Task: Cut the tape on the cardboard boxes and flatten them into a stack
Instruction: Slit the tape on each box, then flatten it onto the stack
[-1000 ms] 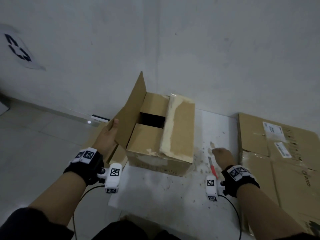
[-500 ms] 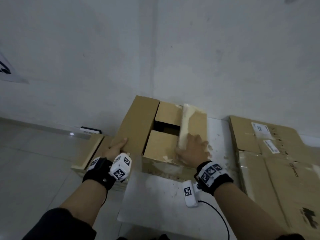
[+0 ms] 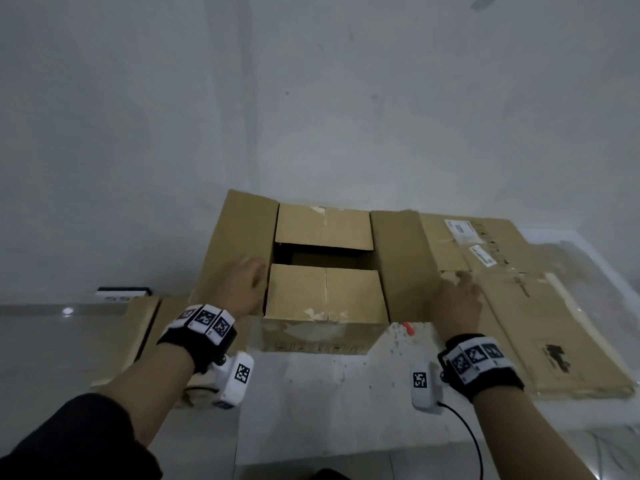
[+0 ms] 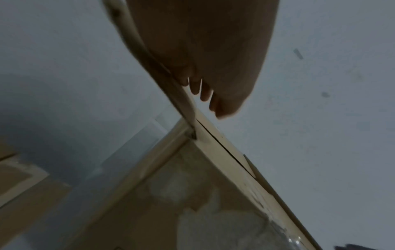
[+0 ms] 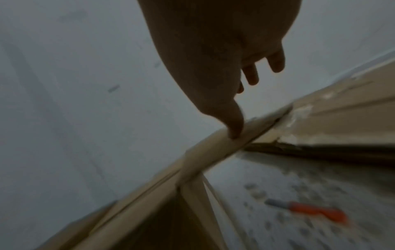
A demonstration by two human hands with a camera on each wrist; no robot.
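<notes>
Open box (image 3: 325, 299), both hands flat on its 2 side flaps.
Left hand (image 3: 242, 289) and right hand (image 3: 455, 299) spread, released, grasping nothing; red cutter (image 5: 310, 209) beside box.

Grey wall (image 3: 311, 98) fills far side, scuffed. White power strip (image 3: 123, 292) at wall base, far left (small light reflection on pale floor (image 3: 52, 341) beside it).

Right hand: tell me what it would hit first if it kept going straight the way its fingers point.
The right hand lies on the box's right flap, fingers pointing toward the wall. Going straight on, it would probably slide over the flap's far edge, then meet the wall; depth is unclear.
</notes>
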